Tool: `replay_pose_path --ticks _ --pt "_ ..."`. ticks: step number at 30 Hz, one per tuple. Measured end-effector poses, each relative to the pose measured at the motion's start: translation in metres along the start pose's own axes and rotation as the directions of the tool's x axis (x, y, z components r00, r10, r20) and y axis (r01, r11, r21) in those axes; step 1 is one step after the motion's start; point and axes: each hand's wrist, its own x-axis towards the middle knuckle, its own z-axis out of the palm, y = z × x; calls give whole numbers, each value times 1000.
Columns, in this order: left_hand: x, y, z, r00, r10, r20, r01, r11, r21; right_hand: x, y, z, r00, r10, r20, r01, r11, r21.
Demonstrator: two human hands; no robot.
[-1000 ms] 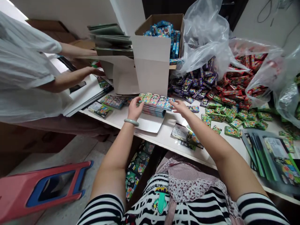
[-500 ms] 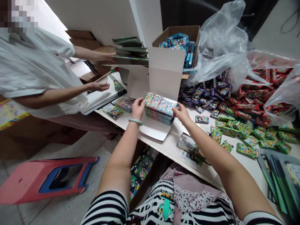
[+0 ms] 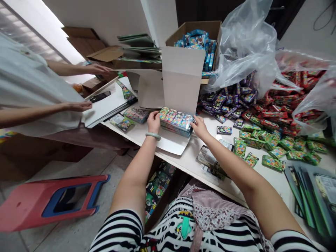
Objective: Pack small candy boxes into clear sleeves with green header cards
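Note:
In the head view a stack of small, colourful printed packs point(image 3: 176, 118) rests on a white unfolded carton point(image 3: 182, 82), whose back panel stands upright behind it. My left hand point(image 3: 154, 122) grips the stack's left end, fingers closed on its edge, with a pale bangle at the wrist. At the other end, my right hand point(image 3: 199, 126) pinches the right edge between thumb and fingers. Below my right forearm lie clear-wrapped printed packs point(image 3: 207, 156). Two more flat packs point(image 3: 122, 121) lie left of my left hand.
Loose purple packs point(image 3: 225, 99), red packs point(image 3: 275, 113) and green packs point(image 3: 273, 162) cover the table's right side. Behind stand a carton of blue packs point(image 3: 195, 40) and a plastic bag point(image 3: 246, 49). A co-worker's hands point(image 3: 81, 105) are at left; a red stool point(image 3: 28, 203) lies on the floor.
The top layer, held slightly above the others before, now sits lower on the stack, with both my hands still at its ends. The co-worker has shifted left, hands drawn back from the cardboard sheets.

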Motion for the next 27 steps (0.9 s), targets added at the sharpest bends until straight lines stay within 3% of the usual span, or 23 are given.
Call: replay_pose_path --ticks 4,7,8,9,11,13,14,19,21,23,24,25,27 --pt "2 1 -5 999 -10 41 9 1000 14 -4 -1 -17 999 27 25 -28 999 22" --pt "-6 6 -12 994 58 95 -63 997 46 -19 8 -62 998 46 46 -51 990 131" --pt "-10 10 -15 980 164 114 -175 980 94 -27 12 -82 998 47 39 -53 986 157" --pt "-16 14 -16 946 272 176 -296 946 132 -38 17 -103 998 51 22 -54 985 166" --pt "-27 24 -15 840 404 362 -479 865 146 -64 28 -142 997 60 -38 -54 989 140" --pt "-35 34 -10 750 436 498 -568 810 146 -96 39 -171 994 70 -84 -63 994 91" --pt "-39 39 -6 728 429 535 -585 796 158 -112 45 -181 993 78 -94 -72 995 66" --pt "-52 56 2 739 393 548 -593 764 252 -187 71 -194 994 105 -42 -107 992 -60" --pt "-70 65 1 722 459 518 -632 742 223 -208 74 -193 996 89 -14 -90 986 -140" --pt "-102 76 3 675 509 533 -655 747 115 -222 71 -196 997 71 27 -63 969 -239" --pt "-122 82 8 635 503 587 -641 766 38 -227 69 -199 996 65 59 -45 956 -291" --pt "-144 88 15 552 489 675 -624 780 -55 -231 66 -203 994 58 92 -23 940 -341" --pt "-188 98 35 252 419 872 -621 762 -186 -235 60 -216 992 39 123 18 904 -427"
